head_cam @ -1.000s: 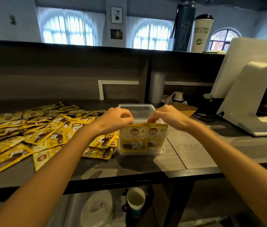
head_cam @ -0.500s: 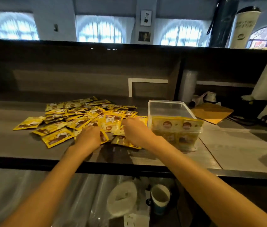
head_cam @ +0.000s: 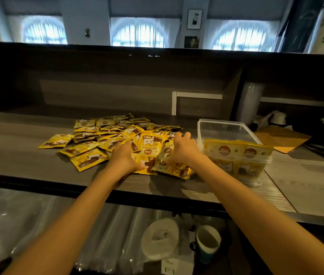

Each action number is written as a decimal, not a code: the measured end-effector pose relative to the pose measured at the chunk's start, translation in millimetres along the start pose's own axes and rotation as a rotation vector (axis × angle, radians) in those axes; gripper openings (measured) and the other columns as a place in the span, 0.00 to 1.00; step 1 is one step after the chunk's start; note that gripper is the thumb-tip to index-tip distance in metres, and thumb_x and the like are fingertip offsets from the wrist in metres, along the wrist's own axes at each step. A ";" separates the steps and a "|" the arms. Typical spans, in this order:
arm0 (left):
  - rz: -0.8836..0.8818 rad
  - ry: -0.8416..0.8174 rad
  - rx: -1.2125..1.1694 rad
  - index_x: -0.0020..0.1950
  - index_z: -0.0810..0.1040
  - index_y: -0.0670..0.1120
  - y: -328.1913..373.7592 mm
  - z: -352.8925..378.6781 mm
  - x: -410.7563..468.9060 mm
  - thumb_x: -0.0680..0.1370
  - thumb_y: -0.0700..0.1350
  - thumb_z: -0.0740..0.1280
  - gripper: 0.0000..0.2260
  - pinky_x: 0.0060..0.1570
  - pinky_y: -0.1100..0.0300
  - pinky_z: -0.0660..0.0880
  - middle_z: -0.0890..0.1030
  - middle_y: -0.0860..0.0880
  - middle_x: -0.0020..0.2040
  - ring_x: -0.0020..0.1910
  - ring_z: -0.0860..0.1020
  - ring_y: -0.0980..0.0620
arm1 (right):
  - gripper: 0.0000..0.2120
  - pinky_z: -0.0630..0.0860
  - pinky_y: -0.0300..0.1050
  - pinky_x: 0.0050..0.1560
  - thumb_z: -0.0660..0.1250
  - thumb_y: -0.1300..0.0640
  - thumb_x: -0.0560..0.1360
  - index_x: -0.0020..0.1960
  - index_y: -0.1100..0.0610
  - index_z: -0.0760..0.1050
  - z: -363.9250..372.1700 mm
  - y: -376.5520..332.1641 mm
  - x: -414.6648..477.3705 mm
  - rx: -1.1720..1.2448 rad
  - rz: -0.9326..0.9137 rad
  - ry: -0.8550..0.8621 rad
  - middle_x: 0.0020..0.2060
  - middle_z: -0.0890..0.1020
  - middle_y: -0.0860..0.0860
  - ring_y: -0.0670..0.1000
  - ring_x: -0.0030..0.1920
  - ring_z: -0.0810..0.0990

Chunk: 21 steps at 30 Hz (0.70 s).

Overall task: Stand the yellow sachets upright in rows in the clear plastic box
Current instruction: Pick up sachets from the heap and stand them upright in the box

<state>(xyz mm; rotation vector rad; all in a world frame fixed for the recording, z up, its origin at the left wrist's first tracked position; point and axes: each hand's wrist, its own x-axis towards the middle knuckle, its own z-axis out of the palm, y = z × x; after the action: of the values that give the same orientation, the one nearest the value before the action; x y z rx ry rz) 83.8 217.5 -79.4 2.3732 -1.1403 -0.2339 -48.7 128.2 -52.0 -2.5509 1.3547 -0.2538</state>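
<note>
Yellow sachets [head_cam: 105,135] lie loose and overlapping in a wide heap on the grey wood-grain bench [head_cam: 18,147], left of the clear box [head_cam: 228,128]. The box stands on the bench just right of the heap; two sachets [head_cam: 236,149] stand upright side by side against its near wall, their tops level with the rim, and the space behind them looks bare. Both hands are down on the near edge of the heap. The left hand [head_cam: 124,157] lies palm-down over the sachets with its fingers [head_cam: 126,144] spread forward and its thumb against a sachet's near edge; whether it grips anything I cannot tell. The right hand [head_cam: 183,148] sits just beside the box's left wall, fingers curled down onto a sachet [head_cam: 169,165] whose near corner is lifted off the pile, so it seems to be pinching that one, though the blur leaves this unsure. Under the bench a shelf holds a white lid [head_cam: 160,238], a paper cup [head_cam: 208,242] and plastic-wrapped rolls [head_cam: 38,225]. A brown envelope [head_cam: 282,137] lies behind the box.
</note>
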 end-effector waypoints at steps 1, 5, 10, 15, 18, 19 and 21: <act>-0.056 0.017 -0.044 0.75 0.56 0.44 3.0 -2.0 -0.5 0.68 0.46 0.75 0.41 0.70 0.50 0.62 0.58 0.43 0.75 0.75 0.57 0.44 | 0.39 0.66 0.50 0.66 0.74 0.50 0.68 0.70 0.61 0.57 -0.9 -0.3 -0.9 -0.018 -0.003 0.013 0.68 0.60 0.60 0.60 0.68 0.63; -0.125 0.120 -0.278 0.72 0.63 0.41 9.5 -6.9 0.9 0.67 0.40 0.76 0.37 0.66 0.50 0.69 0.68 0.43 0.70 0.70 0.66 0.43 | 0.30 0.69 0.48 0.63 0.72 0.58 0.71 0.68 0.62 0.62 -1.7 -4.3 -1.6 0.005 -0.031 0.151 0.66 0.63 0.60 0.59 0.64 0.69; 0.017 0.332 -0.449 0.59 0.75 0.40 20.3 -19.8 -6.1 0.69 0.36 0.73 0.19 0.46 0.58 0.72 0.79 0.44 0.56 0.53 0.77 0.48 | 0.15 0.74 0.52 0.57 0.63 0.63 0.76 0.62 0.62 0.69 -12.1 -14.7 -7.6 0.123 -0.149 0.286 0.59 0.75 0.60 0.61 0.60 0.74; 0.252 0.557 -0.503 0.43 0.72 0.45 44.2 -39.2 -16.5 0.75 0.37 0.67 0.06 0.28 0.70 0.68 0.74 0.53 0.38 0.37 0.72 0.57 | 0.19 0.78 0.56 0.54 0.65 0.64 0.75 0.64 0.59 0.65 -46.6 -12.8 -6.4 0.402 -0.183 0.504 0.58 0.76 0.59 0.59 0.59 0.76; 0.360 0.597 -0.521 0.42 0.71 0.47 65.2 -45.4 -17.6 0.76 0.34 0.64 0.08 0.29 0.77 0.70 0.70 0.58 0.33 0.31 0.69 0.63 | 0.20 0.79 0.53 0.55 0.63 0.68 0.75 0.65 0.56 0.70 -73.2 3.5 -4.2 0.573 -0.162 0.658 0.58 0.79 0.56 0.56 0.60 0.77; 0.392 0.581 -0.528 0.43 0.71 0.46 72.7 -45.9 -16.1 0.76 0.33 0.63 0.08 0.29 0.76 0.70 0.70 0.58 0.33 0.32 0.70 0.63 | 0.18 0.80 0.51 0.54 0.63 0.68 0.75 0.62 0.56 0.74 -80.7 11.8 -2.8 0.645 -0.141 0.697 0.56 0.80 0.54 0.54 0.59 0.78; 0.462 0.530 -0.528 0.45 0.72 0.46 90.1 -44.4 -12.5 0.76 0.33 0.62 0.08 0.31 0.70 0.71 0.71 0.57 0.34 0.34 0.72 0.60 | 0.10 0.81 0.46 0.46 0.61 0.66 0.76 0.53 0.56 0.78 -93.6 29.9 -0.3 0.856 -0.076 0.705 0.51 0.82 0.53 0.52 0.54 0.81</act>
<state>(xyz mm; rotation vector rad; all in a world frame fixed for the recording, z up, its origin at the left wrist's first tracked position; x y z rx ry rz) 29.9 195.3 3.4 1.5309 -1.1440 0.2206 -97.2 100.1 28.7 -1.8075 0.9762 -1.4843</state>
